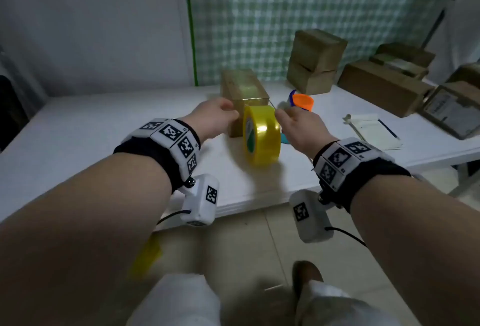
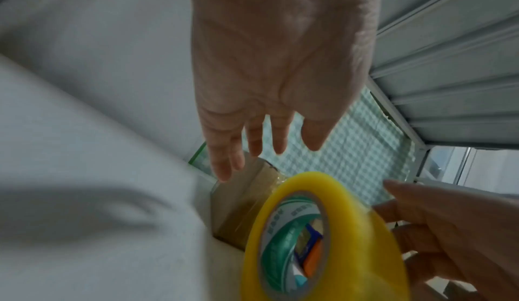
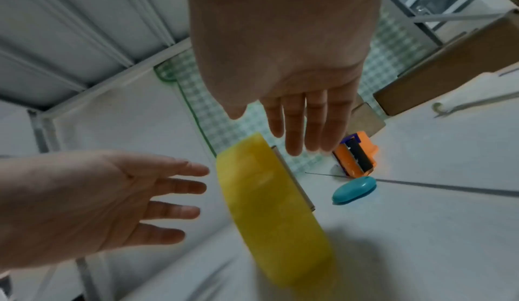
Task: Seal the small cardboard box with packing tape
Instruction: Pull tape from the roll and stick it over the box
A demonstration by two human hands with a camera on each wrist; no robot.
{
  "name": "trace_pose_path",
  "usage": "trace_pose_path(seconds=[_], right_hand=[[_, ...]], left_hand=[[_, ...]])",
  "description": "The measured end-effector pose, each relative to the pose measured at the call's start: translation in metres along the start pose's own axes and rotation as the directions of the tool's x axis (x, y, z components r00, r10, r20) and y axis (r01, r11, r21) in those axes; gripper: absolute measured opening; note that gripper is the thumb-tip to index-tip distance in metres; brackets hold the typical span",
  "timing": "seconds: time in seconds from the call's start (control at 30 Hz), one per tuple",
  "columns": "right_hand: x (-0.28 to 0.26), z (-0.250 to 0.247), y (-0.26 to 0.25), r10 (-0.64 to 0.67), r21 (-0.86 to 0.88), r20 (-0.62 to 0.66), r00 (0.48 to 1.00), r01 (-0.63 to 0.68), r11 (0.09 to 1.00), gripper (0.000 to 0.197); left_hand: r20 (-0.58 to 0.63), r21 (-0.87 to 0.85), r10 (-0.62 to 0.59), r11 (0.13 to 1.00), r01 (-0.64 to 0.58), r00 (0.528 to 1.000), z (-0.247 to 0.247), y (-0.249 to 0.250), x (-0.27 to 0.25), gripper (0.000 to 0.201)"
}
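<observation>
The small cardboard box stands on the white table, with a glossy tape strip over its top. In front of it a yellow roll of packing tape stands on edge, blurred. My left hand is just left of the roll, fingers straight, holding nothing. My right hand is just right of it, also open. In the left wrist view the left fingers reach toward the box beside the roll. The right wrist view shows straight fingers above the roll.
An orange and blue tape cutter and a teal object lie right of the roll. Stacked cardboard boxes and more boxes fill the back right. A notepad with a pen lies at right. The table's front edge is near my wrists.
</observation>
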State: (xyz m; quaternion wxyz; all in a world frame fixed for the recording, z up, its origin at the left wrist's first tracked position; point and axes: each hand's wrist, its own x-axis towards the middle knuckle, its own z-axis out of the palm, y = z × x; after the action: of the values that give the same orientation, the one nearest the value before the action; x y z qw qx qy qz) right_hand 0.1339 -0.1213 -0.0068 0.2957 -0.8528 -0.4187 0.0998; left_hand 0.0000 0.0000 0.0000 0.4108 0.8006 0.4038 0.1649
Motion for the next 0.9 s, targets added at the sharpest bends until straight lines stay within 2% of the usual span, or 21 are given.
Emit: trace_pose_path(seconds=[0.1, 0.17, 0.2, 0.27, 0.33, 0.47, 0.53, 0.6, 0.67, 0.77, 0.87, 0.9], right_hand=[[0.02, 0.009, 0.003, 0.124, 0.236, 0.165, 0.978, -0.161, 0.958, 0.058], [0.029, 0.017, 0.004, 0.152, 0.314, 0.287, 0.946, -0.243, 0.918, 0.061], [0.032, 0.02, 0.003, 0.161, 0.346, 0.322, 0.933, -0.274, 0.897, 0.06], [0.037, 0.021, 0.004, 0.177, 0.41, 0.36, 0.916, -0.326, 0.852, 0.047], [0.037, 0.014, 0.001, 0.162, 0.433, 0.443, 0.882, -0.368, 0.823, 0.036], [0.04, 0.004, -0.003, 0.076, 0.396, 0.644, 0.761, -0.417, 0.818, 0.037], [0.041, 0.002, -0.007, 0.029, 0.391, 0.699, 0.715, -0.416, 0.821, 0.034], [0.042, 0.003, -0.007, -0.016, 0.39, 0.723, 0.69, -0.389, 0.835, 0.031], [0.046, 0.004, -0.006, -0.035, 0.384, 0.723, 0.69, -0.359, 0.851, 0.032], [0.054, 0.0, -0.005, -0.023, 0.331, 0.697, 0.717, -0.293, 0.897, 0.033], [0.063, -0.008, -0.004, -0.005, 0.294, 0.662, 0.75, -0.253, 0.921, 0.023], [0.067, -0.011, -0.005, -0.006, 0.301, 0.648, 0.762, -0.249, 0.921, 0.019]], left_hand=[[0.002, -0.02, 0.018, 1.0, -0.018, 1.0, 0.003, 0.003, 0.019, 0.049], [0.039, -0.043, 0.011, 0.999, -0.01, 0.999, 0.006, 0.005, 0.028, 0.05], [0.058, -0.049, 0.002, 0.999, 0.001, 0.998, 0.006, 0.005, 0.032, 0.051], [0.09, -0.058, -0.018, 0.998, 0.023, 0.996, 0.006, 0.006, 0.037, 0.053], [0.111, -0.05, -0.036, 0.998, 0.042, 0.993, 0.005, 0.004, 0.041, 0.055], [0.18, -0.046, -0.082, 0.995, 0.092, 0.98, 0.002, 0.007, 0.043, 0.057], [0.228, -0.05, -0.11, 0.991, 0.124, 0.967, 0.001, 0.012, 0.043, 0.061], [0.29, -0.043, -0.126, 0.989, 0.145, 0.949, 0.001, 0.017, 0.045, 0.064], [0.353, -0.014, -0.13, 0.989, 0.144, 0.927, 0.0, 0.024, 0.045, 0.058], [0.407, 0.067, -0.158, 0.987, 0.143, 0.9, 0.0, 0.034, 0.043, 0.048], [0.403, 0.043, -0.162, 0.987, 0.158, 0.901, 0.004, 0.038, 0.042, 0.029], [0.395, 0.026, -0.156, 0.987, 0.159, 0.905, 0.005, 0.038, 0.043, 0.029]])
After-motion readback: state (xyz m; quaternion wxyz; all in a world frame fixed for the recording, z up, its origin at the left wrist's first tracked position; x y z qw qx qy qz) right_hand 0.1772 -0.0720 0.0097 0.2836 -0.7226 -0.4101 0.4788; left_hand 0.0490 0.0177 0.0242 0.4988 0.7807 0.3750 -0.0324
